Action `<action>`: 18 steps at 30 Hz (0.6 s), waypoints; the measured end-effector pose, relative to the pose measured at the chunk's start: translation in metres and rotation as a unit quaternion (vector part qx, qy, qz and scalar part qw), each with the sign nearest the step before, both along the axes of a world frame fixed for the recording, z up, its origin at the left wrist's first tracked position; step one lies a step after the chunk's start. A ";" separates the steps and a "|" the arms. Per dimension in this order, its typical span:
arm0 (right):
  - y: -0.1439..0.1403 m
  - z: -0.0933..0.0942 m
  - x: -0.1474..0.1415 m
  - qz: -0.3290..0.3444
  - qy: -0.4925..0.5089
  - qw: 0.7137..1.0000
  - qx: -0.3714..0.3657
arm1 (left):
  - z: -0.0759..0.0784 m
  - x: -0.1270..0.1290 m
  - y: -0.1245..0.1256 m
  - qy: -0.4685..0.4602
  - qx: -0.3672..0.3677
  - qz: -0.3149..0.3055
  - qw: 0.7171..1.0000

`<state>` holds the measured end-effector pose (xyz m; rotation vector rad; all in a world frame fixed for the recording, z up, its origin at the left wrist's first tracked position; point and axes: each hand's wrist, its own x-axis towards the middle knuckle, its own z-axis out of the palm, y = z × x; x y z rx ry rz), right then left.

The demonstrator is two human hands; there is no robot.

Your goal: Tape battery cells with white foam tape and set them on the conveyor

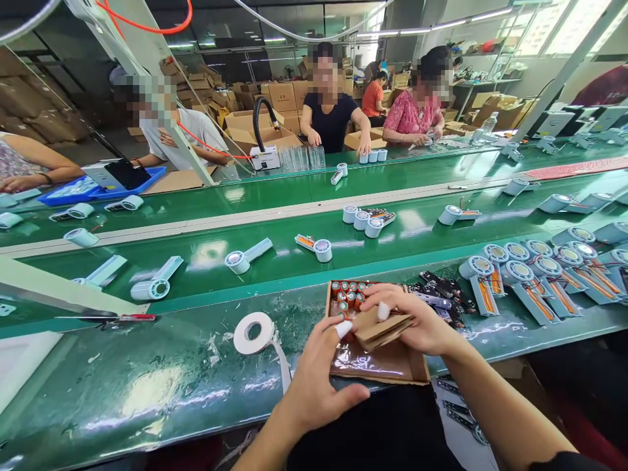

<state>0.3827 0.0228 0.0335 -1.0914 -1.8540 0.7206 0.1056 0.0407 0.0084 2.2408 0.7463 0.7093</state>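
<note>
My right hand grips a stack of brown cardboard strips over an open cardboard box at the near edge of the green bench. My left hand touches the left end of the same stack with a white-capped fingertip. Both hands wear white finger cots. Several orange cylindrical batteries stand upright in the far left corner of the box. A pile of small black circuit boards lies just right of the box.
A roll of white tape lies left of the box, with red-handled tweezers further left. Grey fan parts with orange batteries crowd the right. Handheld fans ride the green conveyor. Several people work across the belt.
</note>
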 end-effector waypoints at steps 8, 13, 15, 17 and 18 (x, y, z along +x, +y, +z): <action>-0.027 -0.028 -0.028 -0.157 0.335 0.928 -0.032 | -0.002 0.025 -0.014 -0.021 0.051 0.020 0.998; -0.055 -0.031 -0.049 -0.134 0.326 0.935 -0.033 | -0.007 0.031 -0.018 -0.052 0.129 0.004 0.990; -0.061 -0.029 -0.046 -0.107 0.294 0.948 -0.055 | -0.006 0.032 -0.019 -0.066 0.131 0.017 0.989; -0.066 -0.023 -0.039 -0.075 0.262 0.957 -0.100 | -0.001 0.035 -0.019 -0.074 0.135 0.005 0.988; -0.069 -0.019 -0.034 -0.067 0.248 0.959 -0.121 | 0.002 0.038 -0.018 -0.077 0.144 -0.014 0.986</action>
